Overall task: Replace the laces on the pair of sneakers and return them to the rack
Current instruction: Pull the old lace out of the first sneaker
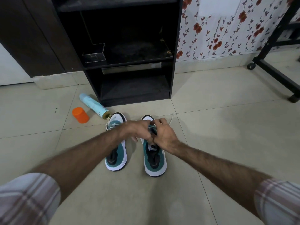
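Note:
Two teal-and-white sneakers stand side by side on the tiled floor, toes pointing at the rack. The left sneaker [116, 157] has a white lace in its eyelets. Over the lacing area of the right sneaker [155, 161] both hands meet. My left hand [139, 129] reaches across from the left, its fingers curled at the eyelets. My right hand [164, 133] pinches there too. A white lace [171, 118] trails out past my right hand onto the floor. The hands hide the eyelets and what exactly each finger holds.
The black shoe rack [129, 62] stands straight ahead with open shelves. A light-blue spray can [94, 105] lies on the floor left of it, beside an orange cap [80, 117]. A black wheeled frame [276, 62] stands at the right.

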